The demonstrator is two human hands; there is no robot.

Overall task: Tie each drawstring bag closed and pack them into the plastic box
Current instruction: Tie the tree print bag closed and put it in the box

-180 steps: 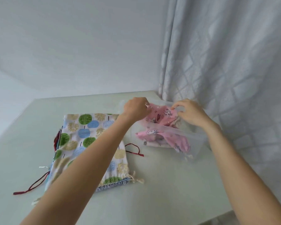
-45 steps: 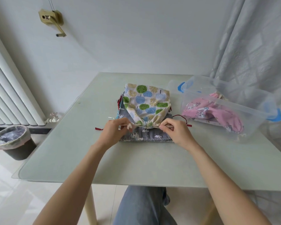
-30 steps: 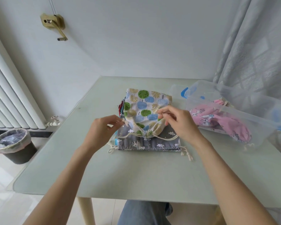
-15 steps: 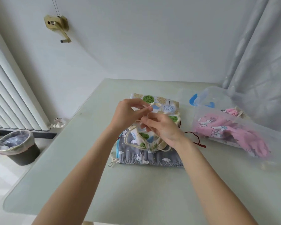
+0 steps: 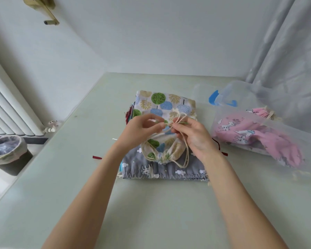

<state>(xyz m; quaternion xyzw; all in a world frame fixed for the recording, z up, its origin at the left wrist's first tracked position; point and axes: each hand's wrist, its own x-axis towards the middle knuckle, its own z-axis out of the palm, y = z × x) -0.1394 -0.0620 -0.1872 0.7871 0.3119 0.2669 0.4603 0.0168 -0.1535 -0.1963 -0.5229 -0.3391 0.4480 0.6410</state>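
Right now my left hand [image 5: 142, 130] and right hand [image 5: 192, 135] each pinch the thin cream cord [image 5: 184, 155] of the soft, limp tree-print bag [image 5: 162, 105] lying at twelve o'clock on the table [image 5: 79, 177], best held near its gathered mouth.

Soft, even daylight, faint shadows, mild motion blur throughout, and wide-angle bending toward the edges.
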